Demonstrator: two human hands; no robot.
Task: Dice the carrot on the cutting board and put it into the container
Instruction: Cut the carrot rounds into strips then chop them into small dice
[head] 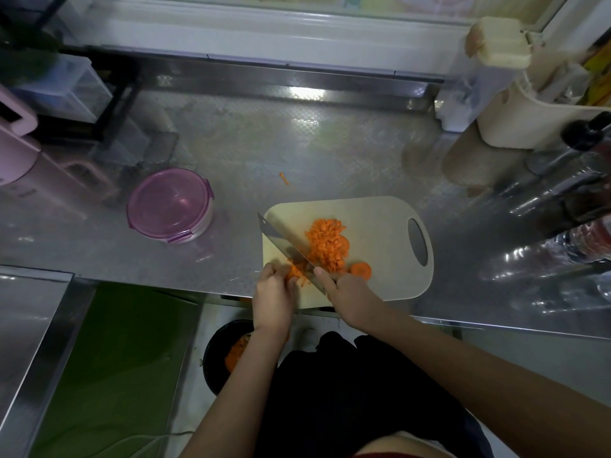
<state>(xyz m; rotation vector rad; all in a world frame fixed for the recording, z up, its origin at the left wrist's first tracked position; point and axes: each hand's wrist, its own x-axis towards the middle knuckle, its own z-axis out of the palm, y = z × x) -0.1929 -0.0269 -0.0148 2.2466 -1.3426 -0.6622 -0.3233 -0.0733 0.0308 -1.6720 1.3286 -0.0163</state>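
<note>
We pin the uncut carrot (294, 271) at the cutting board's (380, 276) near left corner under our closed left grip (274, 295) so our right grip (347, 294), wrapped round the cleaver (281, 241), can chop beside the diced pile (327, 246) (the lidded container (170, 206) waits on the desk (231, 153), well apart).

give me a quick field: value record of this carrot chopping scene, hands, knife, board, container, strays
left hand: at the board's near left edge, holding down carrot strips
right hand: gripping the cleaver, blade angled across the board
cutting board: beige, handle hole at the right
diced carrot: piled mid-board
uncut slice: round, lying right of the pile
container: pink, round, lid on, apart from the board on its left
stray piece: on the steel counter beyond the board
</note>
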